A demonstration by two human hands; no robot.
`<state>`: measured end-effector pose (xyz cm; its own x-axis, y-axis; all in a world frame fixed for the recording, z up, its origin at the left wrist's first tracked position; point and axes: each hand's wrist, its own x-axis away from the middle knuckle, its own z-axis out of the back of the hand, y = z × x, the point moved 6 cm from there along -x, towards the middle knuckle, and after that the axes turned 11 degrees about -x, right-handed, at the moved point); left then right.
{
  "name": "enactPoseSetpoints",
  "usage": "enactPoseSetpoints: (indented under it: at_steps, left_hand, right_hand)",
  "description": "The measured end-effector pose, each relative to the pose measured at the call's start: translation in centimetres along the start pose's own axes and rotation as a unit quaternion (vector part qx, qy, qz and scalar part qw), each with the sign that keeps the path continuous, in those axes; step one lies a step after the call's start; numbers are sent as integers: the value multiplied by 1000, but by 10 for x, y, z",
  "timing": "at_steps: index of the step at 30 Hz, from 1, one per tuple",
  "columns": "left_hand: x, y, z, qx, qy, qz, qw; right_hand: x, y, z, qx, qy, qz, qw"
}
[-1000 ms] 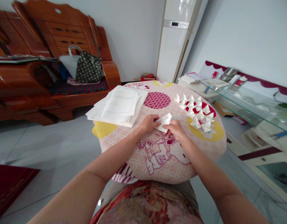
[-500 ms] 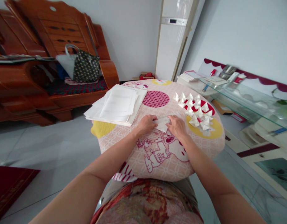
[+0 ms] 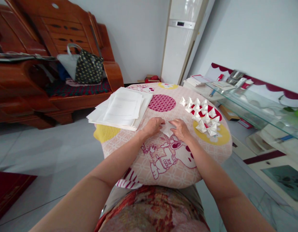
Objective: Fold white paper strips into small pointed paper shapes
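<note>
A small folded piece of white paper (image 3: 167, 130) lies on the cloth-covered round table (image 3: 129, 154), its lower end coming to a point. My left hand (image 3: 154, 126) has its fingers closed on the paper's left side. On the opposite side, my right hand (image 3: 181, 129) holds the right edge between thumb and fingers. To the right stand several folded white paper boats (image 3: 202, 117) in rough rows. A stack of white paper sheets (image 3: 122, 108) rests on the table's left part.
A wooden bench (image 3: 74, 29) with a dotted bag (image 3: 89, 67) stands at the back left. Along the right wall runs a glass-topped cabinet (image 3: 255, 104) holding papers and cups. A tall white air conditioner (image 3: 176, 48) is behind the table.
The right side of the folded paper has drawn inward, so it looks narrower and more pointed. My right hand has shifted slightly left with it.
</note>
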<state>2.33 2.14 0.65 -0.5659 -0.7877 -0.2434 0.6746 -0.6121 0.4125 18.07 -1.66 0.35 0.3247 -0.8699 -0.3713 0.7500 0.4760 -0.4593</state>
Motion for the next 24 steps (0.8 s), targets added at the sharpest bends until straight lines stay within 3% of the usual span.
enactPoseSetpoints:
  at_steps: [6, 13, 18, 24]
  left_hand:
    - [0, 0, -3, -17, -13, -32, 999]
    - [7, 10, -4, -43, -7, -60, 997]
    - [15, 17, -2, -72, -42, -52, 995]
    - [19, 26, 0, -180, -92, -59, 978]
  right_hand:
    - [1, -1, 4, 27, 1, -12, 1000]
    - [4, -12, 3, 64, -27, 23, 997]
    - [8, -18, -2, 94, -52, 49, 993]
    - [12, -24, -6, 137, -71, 48, 987]
